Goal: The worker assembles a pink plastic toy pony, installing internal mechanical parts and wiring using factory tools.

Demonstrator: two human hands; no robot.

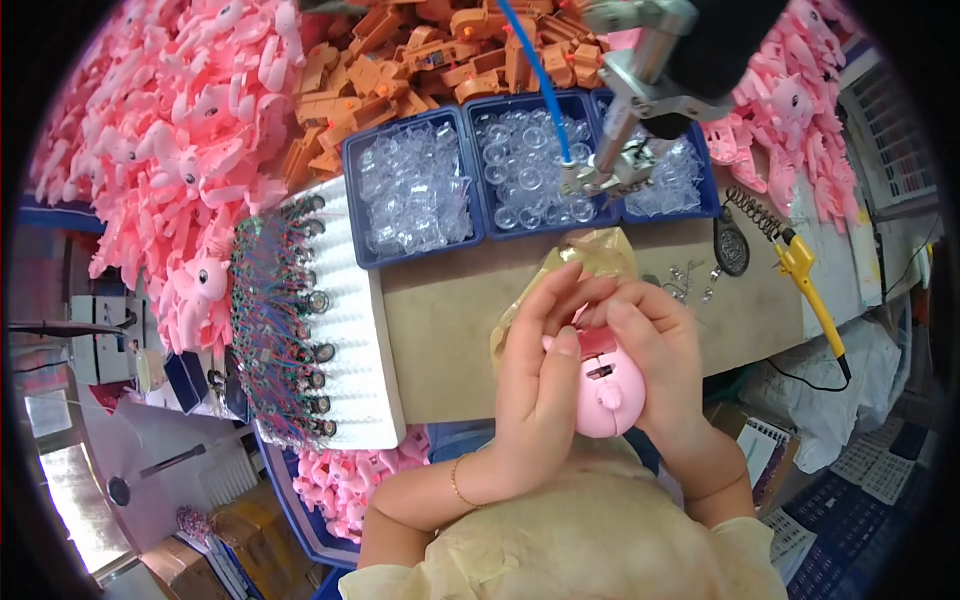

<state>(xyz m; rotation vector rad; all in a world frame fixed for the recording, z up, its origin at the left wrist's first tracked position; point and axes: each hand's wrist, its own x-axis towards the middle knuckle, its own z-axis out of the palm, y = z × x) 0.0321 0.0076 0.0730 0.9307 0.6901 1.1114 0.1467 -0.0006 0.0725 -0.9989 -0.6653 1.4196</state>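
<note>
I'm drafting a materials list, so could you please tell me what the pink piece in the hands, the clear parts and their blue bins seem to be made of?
Pink piece: likely hard moulded plastic, smooth and softly shiny, with a visible joint line.
Clear parts: probably plastic, transparent and glossy with bright highlights; glass can't be excluded.
Blue bins: apparently opaque plastic, judging by their even colour and rounded rims.

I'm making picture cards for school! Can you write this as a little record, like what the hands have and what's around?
Left hand: cupped against a round pink toy body
Right hand: cupped around its right side
Blue trays: three, holding clear plastic pieces
Behind trays: orange plastic parts
Left side: pink animal toys, coloured wires
Right side: yellow-handled soldering iron
</note>
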